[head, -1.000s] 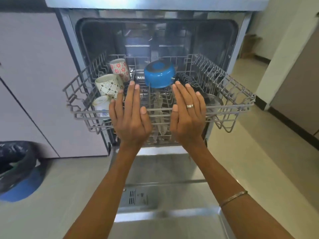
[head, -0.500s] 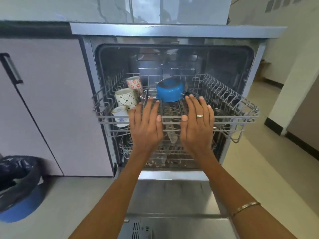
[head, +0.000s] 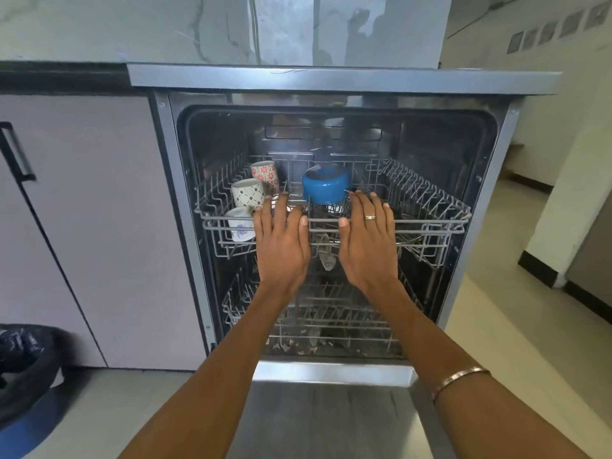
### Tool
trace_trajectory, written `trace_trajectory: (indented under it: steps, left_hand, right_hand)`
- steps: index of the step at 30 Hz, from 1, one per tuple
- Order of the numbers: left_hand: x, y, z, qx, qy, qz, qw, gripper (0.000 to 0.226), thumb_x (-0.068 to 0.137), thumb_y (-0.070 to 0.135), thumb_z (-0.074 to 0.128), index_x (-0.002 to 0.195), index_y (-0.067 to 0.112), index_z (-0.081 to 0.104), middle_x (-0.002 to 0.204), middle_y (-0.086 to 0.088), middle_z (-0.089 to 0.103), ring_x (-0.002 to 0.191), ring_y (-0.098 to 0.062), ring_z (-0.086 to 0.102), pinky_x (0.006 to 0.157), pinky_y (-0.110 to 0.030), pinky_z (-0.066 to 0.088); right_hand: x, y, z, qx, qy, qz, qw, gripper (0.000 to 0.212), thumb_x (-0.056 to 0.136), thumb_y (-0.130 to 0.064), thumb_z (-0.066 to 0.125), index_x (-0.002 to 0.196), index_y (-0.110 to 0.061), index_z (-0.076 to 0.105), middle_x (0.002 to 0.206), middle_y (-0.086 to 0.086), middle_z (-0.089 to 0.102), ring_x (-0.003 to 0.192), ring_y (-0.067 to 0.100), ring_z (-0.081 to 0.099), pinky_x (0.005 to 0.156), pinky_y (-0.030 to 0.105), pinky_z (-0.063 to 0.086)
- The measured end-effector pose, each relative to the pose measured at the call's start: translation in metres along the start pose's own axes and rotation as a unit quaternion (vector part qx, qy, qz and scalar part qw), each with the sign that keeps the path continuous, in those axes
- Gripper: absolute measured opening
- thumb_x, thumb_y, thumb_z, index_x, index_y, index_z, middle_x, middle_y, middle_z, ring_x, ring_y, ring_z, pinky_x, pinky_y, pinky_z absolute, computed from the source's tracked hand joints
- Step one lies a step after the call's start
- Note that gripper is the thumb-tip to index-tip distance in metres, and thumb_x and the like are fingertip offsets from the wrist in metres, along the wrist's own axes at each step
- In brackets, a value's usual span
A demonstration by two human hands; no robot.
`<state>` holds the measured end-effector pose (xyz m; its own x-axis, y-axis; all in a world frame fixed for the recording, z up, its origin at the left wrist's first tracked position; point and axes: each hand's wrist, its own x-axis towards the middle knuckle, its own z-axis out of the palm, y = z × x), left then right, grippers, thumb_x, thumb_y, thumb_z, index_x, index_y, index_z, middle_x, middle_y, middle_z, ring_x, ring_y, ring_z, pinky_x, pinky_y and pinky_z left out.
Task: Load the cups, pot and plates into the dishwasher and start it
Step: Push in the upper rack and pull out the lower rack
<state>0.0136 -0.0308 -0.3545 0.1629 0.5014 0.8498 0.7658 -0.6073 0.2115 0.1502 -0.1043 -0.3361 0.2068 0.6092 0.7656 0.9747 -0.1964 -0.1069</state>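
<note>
The dishwasher (head: pixel 172 200) stands open with its door (head: pixel 331 422) folded down toward me. Its upper rack (head: pixel 433 223) sits mostly inside the tub. On the rack's left lie three cups: a red-flowered cup (head: pixel 265 173), a dotted cup (head: pixel 247 192) and a white cup with a blue flower (head: pixel 239 224). A blue pot (head: pixel 325 189) rests upside down in the middle. My left hand (head: pixel 281 243) and my right hand (head: pixel 369 241) press flat with straight fingers against the rack's front rail. The lower rack (head: pixel 331 316) sits below, its load unclear.
A pale cabinet door with a black handle (head: pixel 18 154) stands left of the machine. A bin with a black bag (head: pixel 23 376) sits on the floor at lower left. A marble counter (head: pixel 198 28) runs above. Tiled floor (head: pixel 516 326) extends to the right.
Both flat hands have moved forward and the upper rack has slid from well out over the door back into the tub. The view has risen and pulled back.
</note>
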Motion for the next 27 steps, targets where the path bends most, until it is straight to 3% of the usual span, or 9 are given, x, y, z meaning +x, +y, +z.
trace_trajectory:
  steps: [8, 17, 23, 27]
  left_hand:
    - [0.022, -0.012, 0.033, 0.002, -0.010, -0.005, 1.000, 0.043, 0.108, 0.032, 0.021, 0.134, 0.017, 0.051, 0.157, -0.011, 0.033, 0.150, -0.031, 0.016, 0.122, -0.052, 0.012]
    - [0.039, -0.019, 0.056, -0.003, -0.020, 0.001, 1.000, 0.047, 0.108, 0.034, 0.017, 0.144, 0.020, 0.044, 0.162, -0.012, 0.021, 0.152, -0.030, 0.006, 0.123, -0.047, -0.001]
    - [0.043, -0.022, 0.057, -0.006, -0.033, 0.006, 0.999, 0.046, 0.109, 0.035, 0.015, 0.147, 0.022, 0.038, 0.163, -0.013, 0.016, 0.152, -0.031, 0.002, 0.123, -0.049, -0.001]
    - [0.043, -0.021, 0.048, 0.002, -0.065, 0.007, 0.998, 0.050, 0.108, 0.038, 0.011, 0.151, 0.024, 0.032, 0.163, -0.013, 0.014, 0.152, -0.030, 0.001, 0.123, -0.050, 0.000]
  right_hand:
    - [0.029, 0.008, 0.029, 0.005, -0.013, -0.008, 1.000, 0.059, 0.104, -0.038, 0.010, 0.150, -0.007, 0.030, 0.155, 0.010, 0.033, 0.147, 0.026, 0.022, 0.123, 0.044, 0.009]
    - [0.053, 0.020, 0.047, -0.017, -0.039, -0.024, 0.999, 0.068, 0.099, -0.042, 0.002, 0.149, -0.006, 0.030, 0.153, 0.013, 0.035, 0.144, 0.029, 0.027, 0.122, 0.045, 0.014]
    - [0.055, 0.020, 0.050, -0.020, -0.035, -0.035, 0.999, 0.061, 0.102, -0.040, 0.009, 0.152, -0.007, 0.025, 0.157, 0.011, 0.030, 0.146, 0.027, 0.024, 0.121, 0.045, 0.016]
    - [0.059, 0.018, 0.042, -0.011, -0.096, -0.019, 0.995, 0.058, 0.105, -0.039, 0.013, 0.154, -0.009, 0.017, 0.160, 0.012, 0.022, 0.149, 0.027, 0.015, 0.123, 0.046, 0.009]
